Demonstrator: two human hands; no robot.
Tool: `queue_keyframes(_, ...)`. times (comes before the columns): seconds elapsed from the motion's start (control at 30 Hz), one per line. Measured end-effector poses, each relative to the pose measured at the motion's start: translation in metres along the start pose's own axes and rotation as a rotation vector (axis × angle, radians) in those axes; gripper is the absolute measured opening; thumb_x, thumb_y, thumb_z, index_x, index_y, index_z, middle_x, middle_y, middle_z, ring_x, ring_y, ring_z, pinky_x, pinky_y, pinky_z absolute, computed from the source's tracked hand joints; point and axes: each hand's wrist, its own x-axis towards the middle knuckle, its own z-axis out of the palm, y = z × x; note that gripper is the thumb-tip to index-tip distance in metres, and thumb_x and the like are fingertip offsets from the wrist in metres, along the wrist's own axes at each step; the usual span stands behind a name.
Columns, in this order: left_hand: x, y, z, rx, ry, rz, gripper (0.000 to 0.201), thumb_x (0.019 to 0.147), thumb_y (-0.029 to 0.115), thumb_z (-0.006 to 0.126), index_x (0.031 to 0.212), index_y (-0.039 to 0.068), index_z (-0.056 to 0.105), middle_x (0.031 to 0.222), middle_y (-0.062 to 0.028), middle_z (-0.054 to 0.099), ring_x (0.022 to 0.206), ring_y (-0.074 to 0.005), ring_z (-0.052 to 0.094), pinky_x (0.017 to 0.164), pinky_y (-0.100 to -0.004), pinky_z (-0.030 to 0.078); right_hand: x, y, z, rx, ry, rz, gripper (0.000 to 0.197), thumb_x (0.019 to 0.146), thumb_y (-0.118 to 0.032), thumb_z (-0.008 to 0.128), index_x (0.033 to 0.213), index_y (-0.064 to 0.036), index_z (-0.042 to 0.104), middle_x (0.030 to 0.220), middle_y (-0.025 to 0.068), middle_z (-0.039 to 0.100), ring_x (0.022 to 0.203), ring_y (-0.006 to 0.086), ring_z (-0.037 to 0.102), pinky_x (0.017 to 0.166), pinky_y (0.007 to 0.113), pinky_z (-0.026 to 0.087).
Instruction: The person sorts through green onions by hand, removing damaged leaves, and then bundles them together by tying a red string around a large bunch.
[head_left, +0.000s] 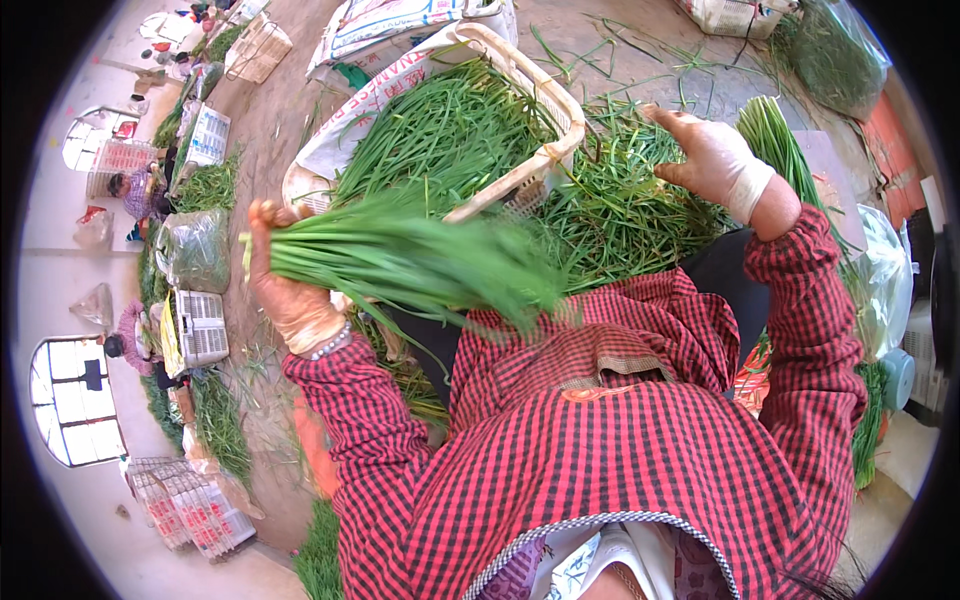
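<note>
My left hand [285, 290] is closed around the pale stem ends of a bunch of garlic chives [400, 250]. The bunch lies nearly level over my lap, and its leaf tips are blurred by motion. My right hand [705, 155], in a white glove with bare fingertips, is held up with thumb and fingers apart and nothing in it. Beneath it spreads a heap of loose green leaves [635, 215]. Ahead of me a cream plastic basket [545, 90], partly lined with a white sack [385, 80], holds more garlic chives [445, 125].
Beside my right forearm lies a bundle of chives [775, 145], stems away from me. A stuffed clear bag [835, 60] stands at far right. Folded sacks [400, 25] are beyond the basket. On the left, two people [130, 335] sit among white crates [203, 328] and greens.
</note>
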Motion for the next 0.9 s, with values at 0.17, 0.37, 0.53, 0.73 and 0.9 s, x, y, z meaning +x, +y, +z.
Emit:
queue_keyframes(0.17, 0.016, -0.001, -0.083, -0.149, 0.088, -0.023, 0.025, 0.099, 0.018, 0.063, 0.116, 0.000, 0.067, 0.112, -0.0089, 0.072, 0.104, -0.0190, 0.067, 0.105, -0.0430, 0.050, -0.015, 0.034, 0.033, 0.584, 0.203, 0.247, 0.059, 0.089, -0.031, 0.073, 0.140, -0.0078, 0.053, 0.119, 0.0154, 0.067, 0.103, 0.0268, 0.067, 0.090, 0.035, 0.052)
queue_keyframes(0.37, 0.014, -0.023, -0.088, -0.161, 0.203, -0.005, 0.024, 0.098, 0.017, 0.064, 0.115, 0.000, 0.068, 0.114, -0.0116, 0.072, 0.112, -0.0213, 0.065, 0.103, -0.0423, 0.052, -0.014, 0.014, 0.031, 0.844, 0.341, 0.017, 0.048, 0.092, -0.020, 0.071, 0.135, -0.0045, 0.056, 0.117, 0.0106, 0.067, 0.093, 0.0145, 0.065, 0.084, 0.031, 0.053)
queue_keyframes(0.53, 0.015, -0.031, -0.070, -0.155, 0.258, -0.047, 0.023, 0.098, 0.019, 0.064, 0.112, 0.001, 0.068, 0.110, -0.0116, 0.072, 0.109, -0.0211, 0.067, 0.098, -0.0417, 0.055, -0.012, -0.022, 0.002, 1.195, 0.324, 0.001, 0.019, 0.095, -0.012, 0.066, 0.105, 0.0040, 0.069, 0.089, 0.0037, 0.070, 0.083, 0.0095, 0.063, 0.078, 0.024, 0.053)
queue_keyframes(0.73, 0.013, -0.035, -0.040, -0.191, 0.210, -0.091, 0.022, 0.098, 0.020, 0.064, 0.110, 0.003, 0.068, 0.109, -0.0112, 0.072, 0.103, -0.0218, 0.069, 0.094, -0.0427, 0.058, -0.015, -0.106, 0.023, 0.770, 0.050, -0.211, 0.035, 0.090, -0.037, 0.069, 0.109, -0.0089, 0.071, 0.077, 0.0121, 0.070, 0.070, 0.0272, 0.070, 0.067, 0.039, 0.055)
queue_keyframes(0.9, 0.014, -0.052, -0.020, -0.204, 0.127, -0.176, 0.023, 0.098, 0.018, 0.063, 0.114, 0.002, 0.068, 0.111, -0.0115, 0.072, 0.103, -0.0222, 0.069, 0.095, -0.0440, 0.057, 0.011, -0.141, 0.057, 0.579, 0.172, -0.245, 0.024, 0.086, -0.032, 0.065, 0.097, -0.0116, 0.069, 0.069, 0.0125, 0.067, 0.066, 0.0334, 0.067, 0.061, 0.044, 0.054)
